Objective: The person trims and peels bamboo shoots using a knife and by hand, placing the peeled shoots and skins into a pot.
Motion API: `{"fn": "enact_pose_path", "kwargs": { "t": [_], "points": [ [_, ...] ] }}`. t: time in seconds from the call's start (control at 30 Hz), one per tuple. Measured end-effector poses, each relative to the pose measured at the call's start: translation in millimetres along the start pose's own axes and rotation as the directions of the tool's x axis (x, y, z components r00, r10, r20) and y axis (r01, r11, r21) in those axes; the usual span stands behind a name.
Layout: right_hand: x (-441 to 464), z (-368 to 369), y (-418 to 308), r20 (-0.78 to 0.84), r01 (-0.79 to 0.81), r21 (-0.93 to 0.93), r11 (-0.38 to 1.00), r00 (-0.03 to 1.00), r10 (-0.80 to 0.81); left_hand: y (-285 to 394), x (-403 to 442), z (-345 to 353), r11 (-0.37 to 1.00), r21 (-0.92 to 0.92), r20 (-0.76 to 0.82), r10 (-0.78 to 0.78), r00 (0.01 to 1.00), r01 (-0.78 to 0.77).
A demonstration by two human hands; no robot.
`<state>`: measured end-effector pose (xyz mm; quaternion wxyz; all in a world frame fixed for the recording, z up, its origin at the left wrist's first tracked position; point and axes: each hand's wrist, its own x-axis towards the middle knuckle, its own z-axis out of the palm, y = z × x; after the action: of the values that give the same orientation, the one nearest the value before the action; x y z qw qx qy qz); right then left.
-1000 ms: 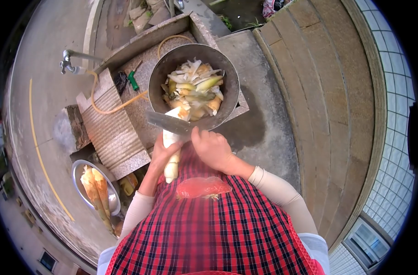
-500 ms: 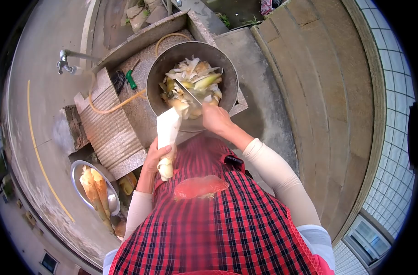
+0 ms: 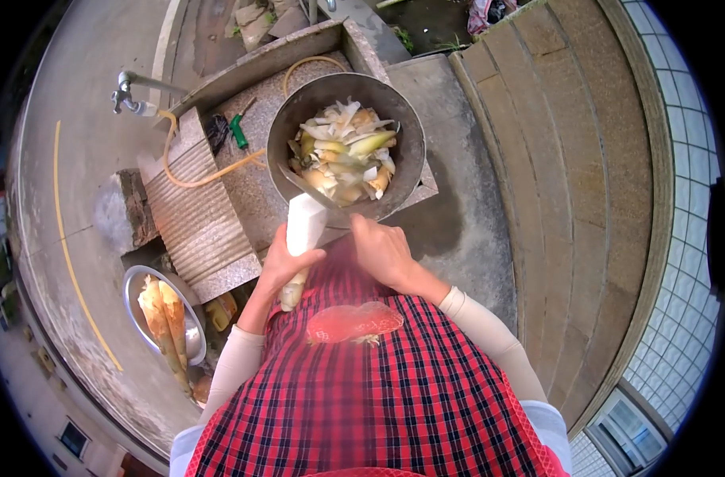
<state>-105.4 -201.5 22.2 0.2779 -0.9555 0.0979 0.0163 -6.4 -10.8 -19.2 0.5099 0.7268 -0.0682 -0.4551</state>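
My left hand is wrapped around a peeled white bamboo shoot, held upright in front of the apron. The fingers of my right hand are closed on a knife, whose handle they hide. Its blade points up and left, by the top of the bamboo shoot; whether they touch I cannot tell. Just beyond both hands stands a deep metal pot, with pale and greenish peelings heaped inside.
At the lower left, a metal basin holds unpeeled bamboo shoots. A ribbed stone washboard, an orange hose, a green-handled tool and a tap lie left of the pot. Stone steps rise on the right.
My right hand has drawn the knife back from over the pot towards me, beside the bamboo shoot. My left hand has shifted slightly up and right with the shoot.
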Motion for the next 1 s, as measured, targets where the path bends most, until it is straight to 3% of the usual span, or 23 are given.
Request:
{"fn": "enact_pose_path", "kwargs": {
  "t": [0.13, 0.43, 0.53, 0.57, 0.6, 0.63, 0.67, 0.7, 0.73, 0.77, 0.87, 0.9, 1.0],
  "points": [
    [-9, -16, -2, 0.020, 0.192, -0.164, 0.968, 0.981, -0.192, -4, 1, 1, 0.992, -0.114, 0.009, 0.050, 0.999, -0.049],
    [0, -22, -3, 0.054, 0.295, -0.348, 0.890, 0.954, -0.295, 20, 0, -5, 0.989, -0.144, 0.159, -0.012, 0.987, 0.035],
    [11, -13, 0, 0.127, 0.211, -0.359, 0.909, 0.976, -0.176, 3, 4, -6, 0.999, 0.031, 0.059, 0.042, 0.997, -0.044],
    [26, -5, 12, 0.159, 0.187, -0.323, 0.928, 0.977, -0.141, -5, 6, -6, 0.998, 0.056, 0.061, -0.001, 0.998, -0.002],
    [44, 5, 31, 0.183, 0.159, -0.292, 0.943, 0.977, -0.108, -7, 8, -4, 0.986, 0.104, 0.125, 0.118, 0.985, -0.131],
    [55, 12, 45, 0.270, 0.136, -0.237, 0.962, 0.960, -0.069, -10, 9, -2, 0.981, 0.132, 0.124, 0.127, 0.984, -0.144],
    [59, 15, 50, 0.259, 0.075, -0.224, 0.972, 0.966, -0.015, -17, 8, 0, 0.977, 0.157, 0.120, 0.127, 0.985, -0.146],
    [60, 16, 53, 0.262, 0.024, -0.208, 0.978, 0.965, 0.032, -20, 8, 3, 0.987, 0.009, 0.068, 0.159, 0.985, -0.160],
    [58, 18, 54, 0.274, -0.030, -0.188, 0.982, 0.958, 0.082, -19, 5, 2, 0.991, -0.097, 0.060, 0.094, 0.994, -0.088],
    [56, 17, 58, 0.312, -0.186, -0.132, 0.974, 0.925, 0.219, -25, 4, -1, 0.991, -0.020, 0.048, 0.133, 0.990, -0.133],
    [44, 11, 62, 0.201, -0.335, 0.012, 0.942, 0.924, 0.326, -38, 11, -15, 0.952, 0.178, 0.069, 0.240, 0.968, -0.248],
    [36, 11, 62, 0.167, -0.303, 0.071, 0.950, 0.943, 0.288, -40, 10, -17, 0.931, 0.237, 0.086, 0.263, 0.961, -0.276],
    [24, -10, 31, 0.216, -0.278, 0.055, 0.959, 0.941, 0.260, -35, 2, -10, 0.988, 0.034, -0.032, 0.152, 0.988, -0.151]
  ]
}}
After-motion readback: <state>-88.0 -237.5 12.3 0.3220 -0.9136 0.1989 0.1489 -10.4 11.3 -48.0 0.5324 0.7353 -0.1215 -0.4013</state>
